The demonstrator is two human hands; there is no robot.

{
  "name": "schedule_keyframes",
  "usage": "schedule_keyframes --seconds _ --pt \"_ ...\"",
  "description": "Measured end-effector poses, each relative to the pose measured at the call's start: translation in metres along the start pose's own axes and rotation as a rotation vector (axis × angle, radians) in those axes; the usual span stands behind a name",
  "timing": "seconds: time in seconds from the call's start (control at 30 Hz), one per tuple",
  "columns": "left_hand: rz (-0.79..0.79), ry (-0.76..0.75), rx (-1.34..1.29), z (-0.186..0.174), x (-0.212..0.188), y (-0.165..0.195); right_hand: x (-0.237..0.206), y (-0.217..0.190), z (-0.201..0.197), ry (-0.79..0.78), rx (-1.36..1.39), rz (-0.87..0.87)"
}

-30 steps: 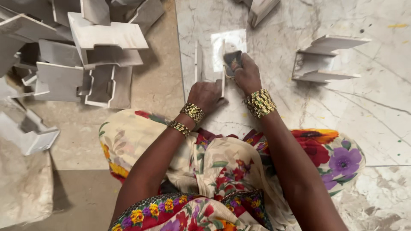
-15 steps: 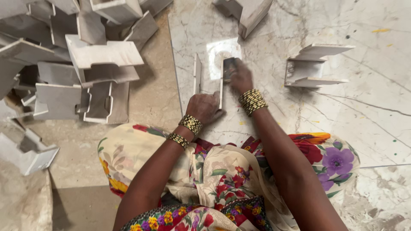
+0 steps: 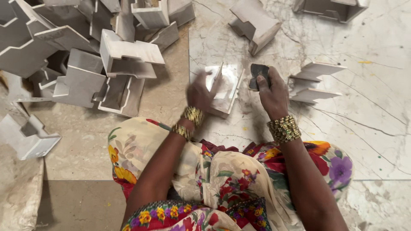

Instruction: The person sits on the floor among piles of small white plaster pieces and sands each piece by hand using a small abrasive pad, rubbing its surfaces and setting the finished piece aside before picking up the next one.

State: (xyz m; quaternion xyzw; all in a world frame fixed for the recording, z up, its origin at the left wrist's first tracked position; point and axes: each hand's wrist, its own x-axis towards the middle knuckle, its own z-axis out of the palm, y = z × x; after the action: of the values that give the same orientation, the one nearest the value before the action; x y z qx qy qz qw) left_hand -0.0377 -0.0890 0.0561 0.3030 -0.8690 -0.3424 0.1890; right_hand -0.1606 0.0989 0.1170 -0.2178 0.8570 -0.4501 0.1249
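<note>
Sanding one white stone bracket on the marble floor (image 3: 342, 128), big pile untouched.
Pile of brackets (image 3: 85, 64) heaped far left, a few loose ones (image 3: 317, 81) on the right. Work bracket (image 3: 224, 92) sits in front of the knees; left hand (image 3: 199, 92) braces it, fingers spread; right hand (image 3: 272, 92) is closed round a dark sanding block (image 3: 258, 72) just beside it. Looks early going.
</note>
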Motion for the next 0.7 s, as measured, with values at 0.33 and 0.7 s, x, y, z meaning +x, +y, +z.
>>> schedule_keyframes --seconds 0.33,0.7 --pt "-0.385 -0.468 -0.031 0.047 0.035 -0.021 -0.006 0.017 0.056 -0.111 0.419 0.035" --pt "-0.138 0.194 -0.407 0.057 -0.074 0.007 -0.039 -0.022 0.093 -0.097 -0.156 -0.376"
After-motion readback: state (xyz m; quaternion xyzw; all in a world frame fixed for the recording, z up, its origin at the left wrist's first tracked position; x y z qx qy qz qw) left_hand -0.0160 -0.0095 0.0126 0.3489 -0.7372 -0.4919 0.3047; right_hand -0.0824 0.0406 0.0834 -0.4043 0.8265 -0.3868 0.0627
